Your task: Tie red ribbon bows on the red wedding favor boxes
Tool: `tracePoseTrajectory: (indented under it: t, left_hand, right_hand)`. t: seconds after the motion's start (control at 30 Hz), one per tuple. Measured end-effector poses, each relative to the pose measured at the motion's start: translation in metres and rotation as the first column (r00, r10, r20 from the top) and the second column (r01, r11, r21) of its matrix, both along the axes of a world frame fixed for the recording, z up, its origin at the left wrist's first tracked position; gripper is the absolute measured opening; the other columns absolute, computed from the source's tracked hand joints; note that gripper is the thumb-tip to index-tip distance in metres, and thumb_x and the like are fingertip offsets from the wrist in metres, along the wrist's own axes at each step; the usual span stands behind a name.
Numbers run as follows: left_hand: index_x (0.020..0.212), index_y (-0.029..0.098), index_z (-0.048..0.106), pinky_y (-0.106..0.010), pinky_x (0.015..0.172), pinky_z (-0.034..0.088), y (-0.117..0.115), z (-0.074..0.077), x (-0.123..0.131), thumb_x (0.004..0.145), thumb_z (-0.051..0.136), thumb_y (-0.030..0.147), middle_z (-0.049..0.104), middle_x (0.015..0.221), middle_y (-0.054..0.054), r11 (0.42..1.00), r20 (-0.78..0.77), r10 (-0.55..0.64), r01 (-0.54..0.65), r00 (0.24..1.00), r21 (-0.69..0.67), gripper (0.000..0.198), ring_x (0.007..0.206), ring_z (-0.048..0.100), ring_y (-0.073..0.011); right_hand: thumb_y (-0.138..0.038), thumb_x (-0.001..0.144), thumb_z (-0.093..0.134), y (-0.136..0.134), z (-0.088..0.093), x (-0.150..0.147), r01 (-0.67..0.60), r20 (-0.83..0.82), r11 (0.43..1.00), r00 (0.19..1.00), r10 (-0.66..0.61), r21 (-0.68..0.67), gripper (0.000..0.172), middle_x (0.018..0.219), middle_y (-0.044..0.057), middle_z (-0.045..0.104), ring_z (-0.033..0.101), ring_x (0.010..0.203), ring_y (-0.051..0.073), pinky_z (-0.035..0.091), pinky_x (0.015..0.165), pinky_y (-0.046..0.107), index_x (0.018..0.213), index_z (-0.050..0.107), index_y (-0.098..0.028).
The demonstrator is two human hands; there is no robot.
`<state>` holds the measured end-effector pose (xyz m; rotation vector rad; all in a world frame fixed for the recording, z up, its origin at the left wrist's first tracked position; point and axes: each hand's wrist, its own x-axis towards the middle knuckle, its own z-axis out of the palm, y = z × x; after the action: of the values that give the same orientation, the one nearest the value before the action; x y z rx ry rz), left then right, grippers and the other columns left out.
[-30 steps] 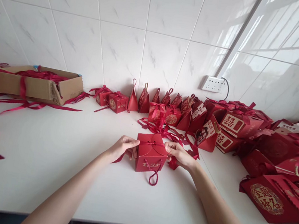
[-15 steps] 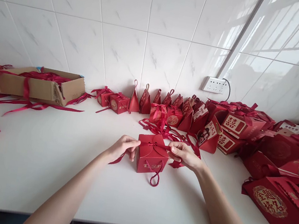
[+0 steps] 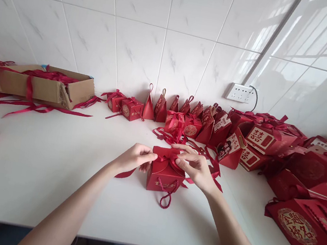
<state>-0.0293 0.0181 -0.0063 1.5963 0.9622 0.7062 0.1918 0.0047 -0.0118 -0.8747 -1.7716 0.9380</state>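
A red gift box with a twisted cord handle hanging down its front stands on the white table before me. Across its lid runs a red ribbon, crossed or looped near the middle. My left hand pinches one side of this ribbon at the box's left edge, and a loose tail hangs below the fingers. On the other side, my right hand holds the ribbon between thumb and forefinger over the lid's right part. Its other fingers reach out behind the box.
Behind the box lie loose ribbons and finished small red boxes, with triangular boxes along the wall. A cardboard carton of ribbon stands left. Stacked red boxes crowd the right, and a power strip is on the wall.
My right hand has moved inward over the lid, bringing its ribbon end toward the middle, where the ribbon now bunches up. My left hand keeps its pinch. The view has shifted slightly.
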Motion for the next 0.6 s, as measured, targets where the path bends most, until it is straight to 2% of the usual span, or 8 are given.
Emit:
tracePoseTrajectory:
  t: [0.07, 0.23, 0.47, 0.53, 0.6]
  left_hand:
    - [0.054, 0.017, 0.052, -0.024, 0.049, 0.041, 0.001, -0.001, 0.001, 0.077, 0.058, 0.040, 0.056, 0.050, -0.001, 1.000, 0.003, 0.005, -0.005, 1.000, 0.009, 0.034, 0.047, 0.051, -0.0114]
    - [0.052, 0.017, 0.051, -0.025, 0.053, 0.042, 0.004, -0.004, 0.000, 0.076, 0.058, 0.040, 0.055, 0.049, 0.000, 1.000, 0.030, -0.011, 0.011, 0.999, -0.002, 0.034, 0.047, 0.050, -0.0116]
    - [0.055, 0.017, 0.052, -0.026, 0.052, 0.040, 0.008, -0.016, -0.002, 0.076, 0.057, 0.043, 0.054, 0.050, -0.001, 0.999, 0.076, -0.037, 0.037, 0.996, 0.000, 0.034, 0.048, 0.050, -0.0123]
    - [0.058, 0.017, 0.051, -0.026, 0.052, 0.038, 0.007, -0.013, -0.001, 0.077, 0.055, 0.044, 0.051, 0.052, 0.001, 0.994, 0.053, 0.054, -0.059, 0.997, 0.089, 0.033, 0.049, 0.048, -0.0121]
    - [0.070, 0.017, 0.055, -0.026, 0.056, 0.040, 0.007, -0.006, 0.004, 0.077, 0.056, 0.043, 0.055, 0.065, 0.000, 0.940, 0.027, 0.215, -0.214, 0.976, 0.265, 0.027, 0.055, 0.048, -0.0118]
  right_hand:
    - [-0.043, 0.082, 0.060, 0.000, -0.002, -0.007, -0.002, 0.005, 1.000, 1.000, 0.002, -0.013, 0.025, 0.115, 0.008, 0.061, 0.055, 0.108, 0.027, 0.043, 0.087, 0.041, 0.075, 0.071, -0.022]
    - [-0.041, 0.085, 0.056, 0.001, -0.006, -0.015, 0.079, 0.041, 0.996, 0.996, -0.081, 0.045, 0.025, 0.084, 0.005, 0.067, 0.060, 0.085, 0.022, 0.045, 0.076, 0.034, 0.075, 0.069, -0.022]
    - [-0.040, 0.085, 0.054, 0.001, -0.009, -0.015, 0.106, 0.029, 0.994, 0.994, -0.107, 0.021, 0.023, 0.088, 0.005, 0.068, 0.060, 0.082, 0.020, 0.045, 0.075, 0.033, 0.081, 0.068, -0.022]
    - [-0.040, 0.085, 0.053, 0.000, -0.010, -0.015, 0.111, 0.034, 0.994, 0.993, -0.111, 0.011, 0.024, 0.090, 0.005, 0.068, 0.060, 0.083, 0.020, 0.045, 0.076, 0.033, 0.082, 0.068, -0.022]
    - [-0.040, 0.086, 0.052, 0.000, -0.010, -0.015, 0.115, 0.038, 0.993, 0.993, -0.115, 0.010, 0.024, 0.090, 0.005, 0.068, 0.060, 0.083, 0.020, 0.045, 0.077, 0.033, 0.084, 0.069, -0.022]
